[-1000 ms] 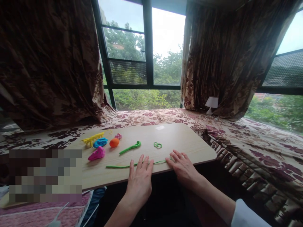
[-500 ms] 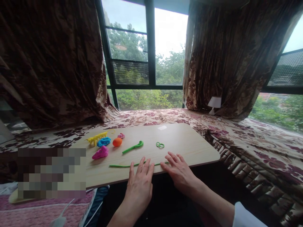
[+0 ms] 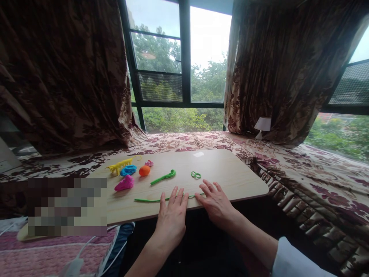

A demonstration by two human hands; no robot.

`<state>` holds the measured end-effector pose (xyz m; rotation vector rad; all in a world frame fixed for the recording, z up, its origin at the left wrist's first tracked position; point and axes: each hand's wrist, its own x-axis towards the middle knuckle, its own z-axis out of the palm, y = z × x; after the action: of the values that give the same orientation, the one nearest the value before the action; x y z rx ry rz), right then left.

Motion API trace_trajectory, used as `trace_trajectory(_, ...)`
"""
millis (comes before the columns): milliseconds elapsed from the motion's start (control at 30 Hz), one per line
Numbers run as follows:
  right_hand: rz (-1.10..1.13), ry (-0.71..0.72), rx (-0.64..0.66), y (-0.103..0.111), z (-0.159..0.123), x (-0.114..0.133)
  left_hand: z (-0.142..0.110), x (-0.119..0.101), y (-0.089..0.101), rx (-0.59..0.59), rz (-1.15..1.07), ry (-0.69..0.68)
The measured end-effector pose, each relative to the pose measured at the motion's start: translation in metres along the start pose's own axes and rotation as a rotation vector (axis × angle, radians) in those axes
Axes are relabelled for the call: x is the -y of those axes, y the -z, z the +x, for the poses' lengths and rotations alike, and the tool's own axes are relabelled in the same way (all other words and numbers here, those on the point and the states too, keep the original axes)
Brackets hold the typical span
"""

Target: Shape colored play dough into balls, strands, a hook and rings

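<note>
A long thin strand of green modelling clay (image 3: pixel 147 200) lies along the near edge of the pale wooden tabletop (image 3: pixel 230 169). My left hand (image 3: pixel 173 217) rests palm down with fingers stretched over its middle. Toward the strand's right end, my right hand (image 3: pixel 216 202) lies with fingers spread and its thumb beside the strand. Beyond my fingers sit a green clay stick with a curled end (image 3: pixel 163 177) and small linked-looking green clay loops (image 3: pixel 196 175). Parts of the strand are hidden under my fingers.
Left on the tabletop are an orange clay ball (image 3: pixel 144 171), a blue lump (image 3: pixel 128 170), a magenta lump (image 3: pixel 124 182), a yellow spiky piece (image 3: pixel 120 166) and a small pink piece (image 3: pixel 149 163). A white lamp (image 3: pixel 262 124) stands on the flowered window-seat cover. A blurred patch covers the left side.
The view has shifted slightly, and everything sits a little higher and to the right. Both hands stay on the strand; the fingers of my right hand look slightly more bent.
</note>
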<state>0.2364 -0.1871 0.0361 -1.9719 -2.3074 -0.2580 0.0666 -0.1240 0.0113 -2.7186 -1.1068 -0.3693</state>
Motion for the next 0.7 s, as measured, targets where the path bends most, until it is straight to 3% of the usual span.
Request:
trace_trajectory(467,0.001,-0.004,0.01,0.0,-0.003,0.0,-0.002,0.001,0.004,0.023,0.009,-0.014)
trace_trajectory(700,0.056,-0.013,0.002,-0.003,-0.012,-0.004,-0.01,0.0,0.004,-0.054,-0.004,0.005)
